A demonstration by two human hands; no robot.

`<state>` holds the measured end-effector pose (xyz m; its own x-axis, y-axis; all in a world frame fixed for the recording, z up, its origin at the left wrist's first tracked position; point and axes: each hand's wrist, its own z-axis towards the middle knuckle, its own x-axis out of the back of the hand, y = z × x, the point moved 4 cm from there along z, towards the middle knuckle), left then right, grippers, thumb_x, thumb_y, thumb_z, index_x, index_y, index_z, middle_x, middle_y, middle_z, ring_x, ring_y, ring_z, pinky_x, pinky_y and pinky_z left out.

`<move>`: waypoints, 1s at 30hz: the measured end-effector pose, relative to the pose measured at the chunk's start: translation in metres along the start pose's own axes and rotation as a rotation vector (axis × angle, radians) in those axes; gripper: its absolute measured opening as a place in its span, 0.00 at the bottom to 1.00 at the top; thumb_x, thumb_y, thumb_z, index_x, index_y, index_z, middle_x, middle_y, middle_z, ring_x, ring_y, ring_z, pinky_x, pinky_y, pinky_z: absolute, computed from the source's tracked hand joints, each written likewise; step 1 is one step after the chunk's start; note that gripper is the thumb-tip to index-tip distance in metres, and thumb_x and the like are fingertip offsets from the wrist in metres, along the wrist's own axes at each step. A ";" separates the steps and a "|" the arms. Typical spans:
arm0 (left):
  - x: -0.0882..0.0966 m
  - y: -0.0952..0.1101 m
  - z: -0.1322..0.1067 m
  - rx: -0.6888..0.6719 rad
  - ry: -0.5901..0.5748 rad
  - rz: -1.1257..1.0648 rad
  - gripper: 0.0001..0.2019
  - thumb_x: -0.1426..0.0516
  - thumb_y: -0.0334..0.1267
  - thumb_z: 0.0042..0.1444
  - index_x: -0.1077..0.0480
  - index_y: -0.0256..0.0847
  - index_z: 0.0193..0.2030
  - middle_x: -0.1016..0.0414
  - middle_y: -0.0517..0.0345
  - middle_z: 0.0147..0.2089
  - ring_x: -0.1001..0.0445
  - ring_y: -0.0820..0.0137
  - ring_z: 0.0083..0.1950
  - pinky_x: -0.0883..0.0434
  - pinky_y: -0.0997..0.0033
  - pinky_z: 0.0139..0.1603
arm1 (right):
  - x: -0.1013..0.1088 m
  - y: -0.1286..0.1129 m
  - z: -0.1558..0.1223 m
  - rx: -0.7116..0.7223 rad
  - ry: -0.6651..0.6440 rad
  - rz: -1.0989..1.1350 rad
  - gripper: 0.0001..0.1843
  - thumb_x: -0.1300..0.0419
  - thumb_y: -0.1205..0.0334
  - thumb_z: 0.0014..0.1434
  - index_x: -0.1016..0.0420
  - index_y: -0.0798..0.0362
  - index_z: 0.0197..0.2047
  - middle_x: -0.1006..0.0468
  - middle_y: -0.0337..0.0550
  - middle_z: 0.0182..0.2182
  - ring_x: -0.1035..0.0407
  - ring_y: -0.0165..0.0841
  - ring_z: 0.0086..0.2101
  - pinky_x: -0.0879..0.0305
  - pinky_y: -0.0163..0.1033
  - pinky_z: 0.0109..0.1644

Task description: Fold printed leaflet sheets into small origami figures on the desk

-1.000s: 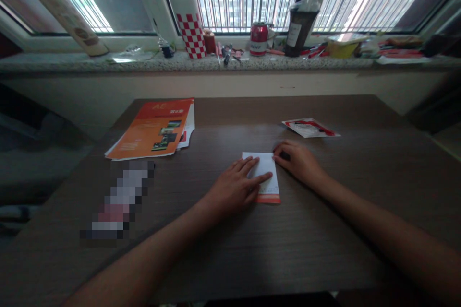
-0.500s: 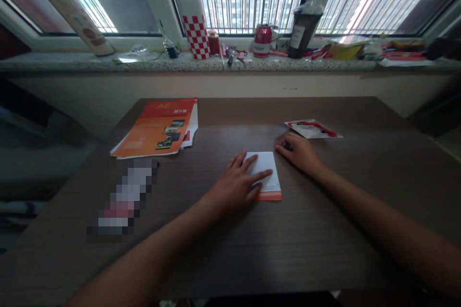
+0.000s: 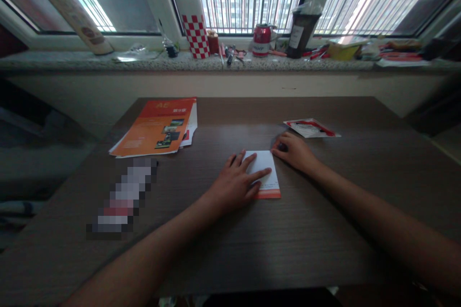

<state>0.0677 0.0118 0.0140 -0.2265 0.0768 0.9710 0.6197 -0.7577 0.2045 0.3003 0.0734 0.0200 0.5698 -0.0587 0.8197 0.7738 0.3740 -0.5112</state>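
Observation:
A white paper pad or folded sheet (image 3: 270, 163) with an orange band along its near edge lies on the table in front of me. My left hand (image 3: 240, 178) rests flat over its left part, fingers spread. At the far right corner of the paper is my right hand (image 3: 291, 150), its fingers curled together and the tips at or very near that corner. Something dark shows between thumb and fingers; whether it is a small object or shadow I cannot tell. Just behind the right hand lies a flat red-and-white packet (image 3: 312, 128).
An orange booklet (image 3: 153, 127) lies on loose papers at the table's back left. Nearer stands out a long blurred-out item (image 3: 124, 196). The windowsill (image 3: 144, 63) holds a checkered bottle (image 3: 195, 36), a red can (image 3: 261, 41), a dark cup (image 3: 303, 33) and several small things.
My right hand has shifted slightly left, bringing its fingertips to the paper's far right corner. The left hand stays spread on the paper.

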 end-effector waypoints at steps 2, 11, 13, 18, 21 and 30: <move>0.000 0.000 0.000 0.000 0.000 0.003 0.24 0.47 0.48 0.75 0.40 0.67 0.75 0.48 0.56 0.80 0.49 0.40 0.79 0.47 0.33 0.75 | 0.000 0.001 0.002 0.001 -0.021 -0.003 0.03 0.32 0.63 0.63 0.19 0.52 0.36 0.24 0.45 0.39 0.28 0.36 0.36 0.32 0.42 0.43; -0.001 0.000 0.000 0.001 -0.007 -0.004 0.25 0.47 0.47 0.74 0.40 0.66 0.76 0.49 0.56 0.81 0.51 0.41 0.80 0.48 0.34 0.76 | 0.002 0.001 -0.001 0.041 -0.144 0.039 0.03 0.31 0.61 0.62 0.18 0.51 0.37 0.25 0.47 0.42 0.27 0.40 0.41 0.28 0.45 0.48; -0.001 -0.001 0.000 0.000 -0.006 -0.008 0.25 0.47 0.47 0.74 0.40 0.66 0.75 0.49 0.58 0.81 0.52 0.42 0.80 0.49 0.34 0.76 | 0.002 -0.001 -0.007 0.058 -0.153 0.048 0.03 0.31 0.61 0.62 0.18 0.50 0.37 0.26 0.47 0.43 0.26 0.41 0.43 0.28 0.46 0.50; -0.001 0.000 0.000 0.003 -0.003 -0.001 0.25 0.47 0.48 0.74 0.39 0.66 0.75 0.48 0.57 0.81 0.51 0.42 0.80 0.49 0.34 0.76 | 0.000 -0.006 -0.022 0.092 -0.166 0.063 0.03 0.30 0.63 0.61 0.19 0.49 0.37 0.25 0.47 0.45 0.27 0.41 0.46 0.28 0.48 0.54; -0.001 0.001 0.001 0.006 -0.006 -0.001 0.25 0.47 0.48 0.74 0.39 0.65 0.75 0.49 0.57 0.81 0.50 0.41 0.80 0.49 0.34 0.76 | -0.001 -0.009 -0.032 0.106 -0.185 0.084 0.04 0.29 0.62 0.61 0.20 0.49 0.37 0.26 0.48 0.46 0.27 0.42 0.47 0.28 0.49 0.55; -0.003 -0.001 0.000 0.006 0.002 -0.011 0.25 0.47 0.49 0.74 0.40 0.67 0.76 0.49 0.60 0.81 0.52 0.43 0.80 0.49 0.35 0.76 | 0.000 -0.027 -0.062 0.096 -0.241 0.103 0.04 0.29 0.64 0.61 0.20 0.48 0.38 0.26 0.48 0.49 0.28 0.43 0.49 0.29 0.50 0.55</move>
<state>0.0674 0.0119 0.0113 -0.2347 0.0838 0.9685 0.6216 -0.7530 0.2157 0.2961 0.0058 0.0179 0.5533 0.2015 0.8082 0.6790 0.4530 -0.5778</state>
